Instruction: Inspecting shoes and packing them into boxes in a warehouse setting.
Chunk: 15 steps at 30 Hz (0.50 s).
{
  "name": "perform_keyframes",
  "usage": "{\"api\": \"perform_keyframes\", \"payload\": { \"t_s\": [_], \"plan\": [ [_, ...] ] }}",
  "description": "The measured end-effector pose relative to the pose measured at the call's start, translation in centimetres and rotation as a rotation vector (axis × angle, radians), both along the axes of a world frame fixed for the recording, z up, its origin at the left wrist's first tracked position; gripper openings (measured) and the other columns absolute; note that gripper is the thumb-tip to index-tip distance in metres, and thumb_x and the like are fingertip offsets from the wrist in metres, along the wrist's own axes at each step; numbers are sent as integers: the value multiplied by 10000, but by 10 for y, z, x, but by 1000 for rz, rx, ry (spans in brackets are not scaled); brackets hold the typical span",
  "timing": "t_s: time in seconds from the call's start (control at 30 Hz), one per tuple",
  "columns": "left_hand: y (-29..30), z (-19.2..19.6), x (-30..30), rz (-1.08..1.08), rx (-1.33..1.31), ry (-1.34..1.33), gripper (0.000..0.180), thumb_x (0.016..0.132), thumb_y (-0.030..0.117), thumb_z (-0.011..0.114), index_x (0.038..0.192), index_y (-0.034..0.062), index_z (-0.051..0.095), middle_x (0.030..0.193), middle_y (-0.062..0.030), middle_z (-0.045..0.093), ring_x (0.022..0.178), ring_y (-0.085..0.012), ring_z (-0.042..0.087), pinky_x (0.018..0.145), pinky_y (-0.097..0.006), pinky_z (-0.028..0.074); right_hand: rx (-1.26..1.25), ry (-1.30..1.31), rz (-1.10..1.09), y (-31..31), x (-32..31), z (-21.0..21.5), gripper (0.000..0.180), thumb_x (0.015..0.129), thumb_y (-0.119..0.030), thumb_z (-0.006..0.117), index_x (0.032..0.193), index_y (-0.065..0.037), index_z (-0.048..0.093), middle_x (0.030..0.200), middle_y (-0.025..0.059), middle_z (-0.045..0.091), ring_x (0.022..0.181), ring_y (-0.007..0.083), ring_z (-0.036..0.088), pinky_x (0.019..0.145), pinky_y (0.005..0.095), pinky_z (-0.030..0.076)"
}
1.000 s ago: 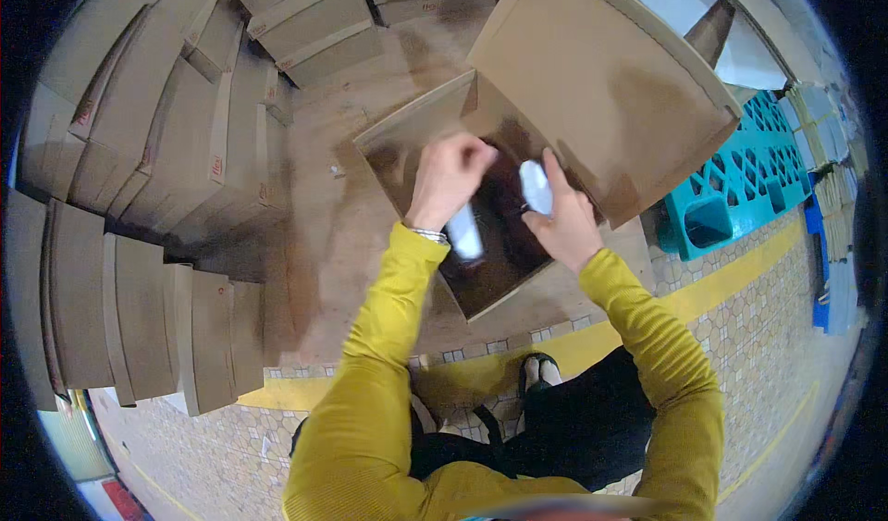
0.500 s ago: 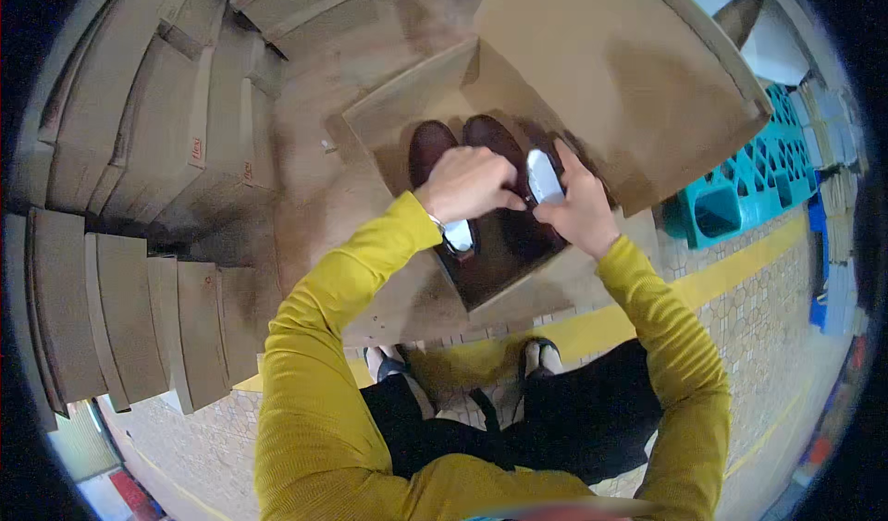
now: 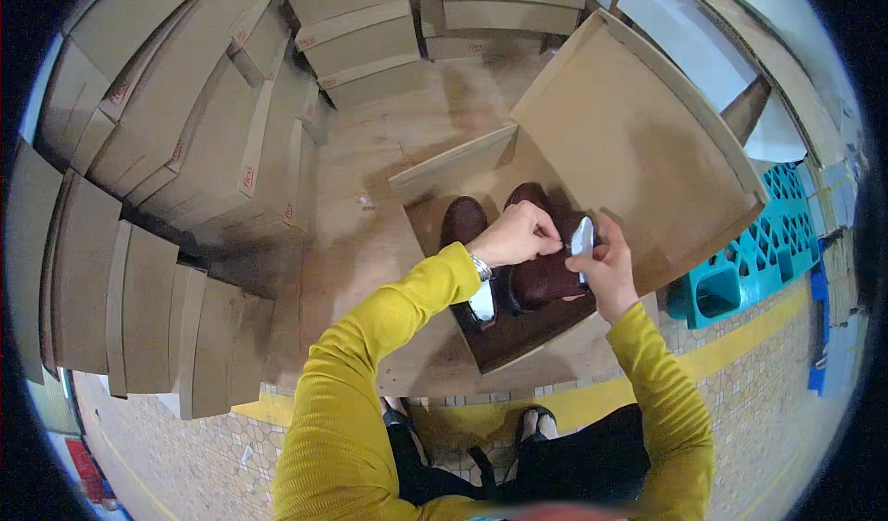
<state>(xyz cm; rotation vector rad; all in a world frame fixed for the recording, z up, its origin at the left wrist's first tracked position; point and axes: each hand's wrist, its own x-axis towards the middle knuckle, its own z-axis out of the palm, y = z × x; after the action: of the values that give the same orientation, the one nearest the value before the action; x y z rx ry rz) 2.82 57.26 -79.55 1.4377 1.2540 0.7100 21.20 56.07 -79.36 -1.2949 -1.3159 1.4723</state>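
Fingers (image 3: 610, 231) of the right hand (image 3: 609, 273) clasp one maroon shoe (image 3: 538, 286) at its opening.

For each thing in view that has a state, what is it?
Cardboard box: open
Lid: swung back
Dark red shoes: inside the box
Right white piece: held
Left white piece: not gripped
Left hand: fingers pinched, contents unclear
Right hand: closed on the right white piece
Stacked boxes: closed where visible
Teal pallet: lying flat

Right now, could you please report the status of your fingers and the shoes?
Left fingers pinched together over dark shoes, grip unclear. Right fingers around white piece. Shoes in open cardboard box, lid tilted back, left wrist partly hiding them.
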Motion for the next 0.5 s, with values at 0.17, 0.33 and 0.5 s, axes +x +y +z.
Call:
{"api": "perform_keyframes", "payload": {
  "t_s": [0.17,0.33,0.5],
  "plan": [
    [22,4,-13,-210,212,374,109,699,91,676,772,10,668,696,-94,650,641,-160,603,621,-298,484,87,34,-37,5,-4,-14,808,600,141,615,1325,-42,309,904,87,563,746,144,556,626,263,470],
    [11,-41,-37,-313,97,672,179,668,123,705,830,49,688,809,-119,668,809,-268,632,745,-374,483,93,-106,-2,-12,5,-19,767,617,66,651,1306,-21,325,934,108,560,727,158,559,640,268,473],
    [33,-24,-30,-226,320,204,674,651,332,747,1190,-3,524,1081,-187,610,975,-306,592,865,-376,454,314,-478,106,1,12,-1,709,665,-48,624,1311,-50,331,865,193,601,773,310,624,696,403,507]
  ]
}}
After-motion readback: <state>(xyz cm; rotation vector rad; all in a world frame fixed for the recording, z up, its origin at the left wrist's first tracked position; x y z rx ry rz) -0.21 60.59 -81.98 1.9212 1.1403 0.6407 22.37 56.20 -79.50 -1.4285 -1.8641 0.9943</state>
